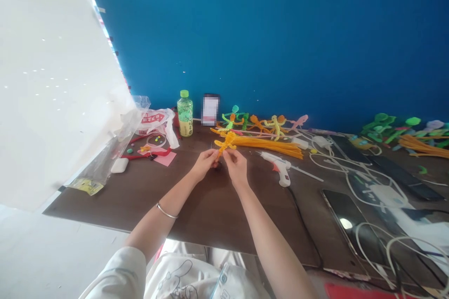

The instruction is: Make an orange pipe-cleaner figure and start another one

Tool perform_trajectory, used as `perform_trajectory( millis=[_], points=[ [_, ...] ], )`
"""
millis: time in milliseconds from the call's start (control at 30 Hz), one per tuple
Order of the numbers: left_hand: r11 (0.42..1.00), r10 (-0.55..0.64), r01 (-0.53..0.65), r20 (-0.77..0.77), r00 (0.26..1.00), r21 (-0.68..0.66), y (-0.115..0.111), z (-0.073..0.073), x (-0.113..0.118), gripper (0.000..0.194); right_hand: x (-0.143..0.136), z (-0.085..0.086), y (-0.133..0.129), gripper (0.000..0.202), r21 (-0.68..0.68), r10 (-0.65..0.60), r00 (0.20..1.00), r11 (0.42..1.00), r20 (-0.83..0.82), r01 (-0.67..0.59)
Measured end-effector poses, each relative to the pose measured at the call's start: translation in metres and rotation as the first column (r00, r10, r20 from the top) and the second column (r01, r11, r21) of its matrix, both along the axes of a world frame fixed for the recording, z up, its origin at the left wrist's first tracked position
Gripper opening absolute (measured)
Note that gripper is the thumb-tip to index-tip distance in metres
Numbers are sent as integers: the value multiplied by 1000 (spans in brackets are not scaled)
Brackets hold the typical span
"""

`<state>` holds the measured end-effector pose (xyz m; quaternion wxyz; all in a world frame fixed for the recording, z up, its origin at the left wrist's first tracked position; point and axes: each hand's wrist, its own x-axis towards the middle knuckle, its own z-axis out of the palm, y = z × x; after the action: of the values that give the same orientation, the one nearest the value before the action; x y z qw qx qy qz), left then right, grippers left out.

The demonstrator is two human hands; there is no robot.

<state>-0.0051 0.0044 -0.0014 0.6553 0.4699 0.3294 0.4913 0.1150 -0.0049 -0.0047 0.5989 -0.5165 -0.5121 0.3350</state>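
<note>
Between my two hands is a small yellow-orange pipe cleaner figure (227, 140), its fuzzy limbs sticking out above the fingertips. My left hand (206, 161) pinches its lower part from the left. From the right, my right hand (235, 162) grips the same part with bent fingers. Just behind the figure lies a bundle of orange pipe cleaners (270, 145). A white hot glue gun (280, 166) rests to the right of my right hand, its nozzle pointing left. Several finished-looking pipe cleaner figures (275, 125) in green, orange, yellow and pink stand along the wall.
A green-capped bottle (185, 114) and an upright phone (210, 110) stand at the back. To the left are plastic bags (154, 121), pink paper (165, 158) and a white case (119, 165). White cables (354, 173) and a dark phone (351, 222) lie at right.
</note>
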Motion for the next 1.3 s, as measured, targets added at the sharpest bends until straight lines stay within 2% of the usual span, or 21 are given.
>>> perform_trajectory(
  millis=[133, 267, 367, 433, 467, 533, 567, 633, 700, 767, 833, 933, 1033, 1200, 1300],
  points=[
    [954, -190, 250, 312, 931, -166, -1, 6, -4, 22, -1, 2, -1, 27, -6, 29, 998, 1000, -52, -30],
    [861, -282, 451, 516, 809, -236, -3, 10, -9, 13, -2, 6, -4, 28, -36, 179, 971, 982, -158, -187],
    [762, -331, 571, 575, 749, -306, -6, 12, -12, 17, -1, 8, -7, 29, -72, 357, 879, 915, -316, -398],
    [709, -355, 604, 557, 751, -364, -7, 13, -13, 23, 1, 9, -9, 29, -73, 426, 812, 868, -399, -492],
    [701, -363, 602, 537, 762, -381, -7, 13, -12, 23, 2, 9, -9, 29, -70, 440, 791, 856, -426, -513],
    [741, -367, 557, 467, 804, -376, -7, 13, -10, 21, 3, 9, -9, 30, -67, 436, 781, 854, -447, -515],
    [789, -353, 501, 406, 843, -356, -7, 13, -7, 20, 4, 9, -8, 31, -73, 427, 786, 858, -447, -508],
    [912, -251, 311, 233, 939, -269, -7, 12, -2, 20, 3, 7, -5, 33, -89, 385, 816, 882, -431, -463],
    [990, -70, 77, 61, 996, -120, -7, 10, 2, 20, 3, 5, -2, 33, -95, 306, 862, 923, -404, -372],
    [995, 90, -88, -58, 994, 38, -8, 5, 5, 26, 2, 2, 1, 32, -81, 218, 904, 961, -368, -265],
    [975, 186, -164, -150, 971, 149, -8, 0, 6, 32, 1, 1, 2, 31, -63, 157, 933, 980, -325, -187],
    [957, 237, -178, -260, 936, 230, -8, -6, 7, 28, 1, 1, 1, 30, -56, 100, 962, 991, -253, -118],
    [966, 191, -135, -257, 947, 219, -7, -7, 8, 27, 2, 0, 1, 30, -50, 65, 981, 996, -181, -76],
    [996, 60, -58, -31, 998, 68, -6, 1, 8, 29, 3, -5, 5, 28, 14, 131, 978, 991, -164, -131],
    [999, -17, 24, 148, 989, -44, -7, 5, 7, 25, 4, -5, 6, 28, 48, 144, 977, 989, -156, -139]
  ],
)
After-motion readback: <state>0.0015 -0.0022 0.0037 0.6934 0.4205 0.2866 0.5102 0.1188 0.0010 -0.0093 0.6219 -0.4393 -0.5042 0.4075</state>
